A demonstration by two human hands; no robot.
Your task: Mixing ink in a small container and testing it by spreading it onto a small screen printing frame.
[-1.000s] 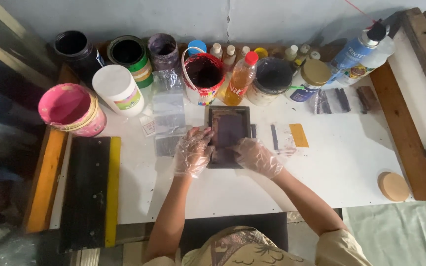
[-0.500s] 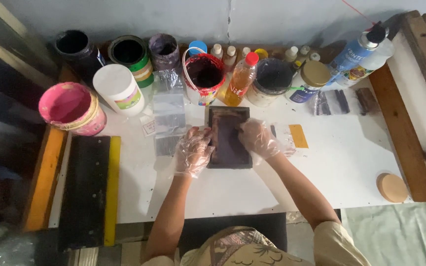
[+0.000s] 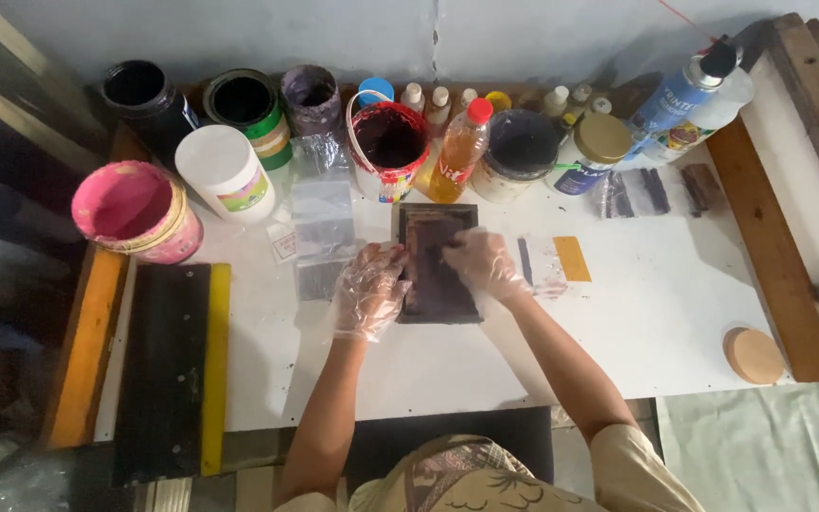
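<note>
In the head view, a small dark frame (image 3: 438, 264) lay flat on the white table (image 3: 656, 313), near the red bucket (image 3: 389, 140). The left hand (image 3: 369, 292), gloved in clear plastic, rested with fingers spread on the frame's left edge. The right hand (image 3: 482, 264), also gloved, pressed curled fingers onto the frame's upper right part; a yellow strip (image 3: 572, 258) lay just right.

Thin, clear, crinkled plastic gloves over both the left hand (image 3: 369, 296) and the right hand (image 3: 482, 264), loose and baggy at the wrists. Forearms bare up to the elbow. Short beige sleeve on the right shoulder. Patterned fabric at the chest, tan with dark swirling motifs.
</note>
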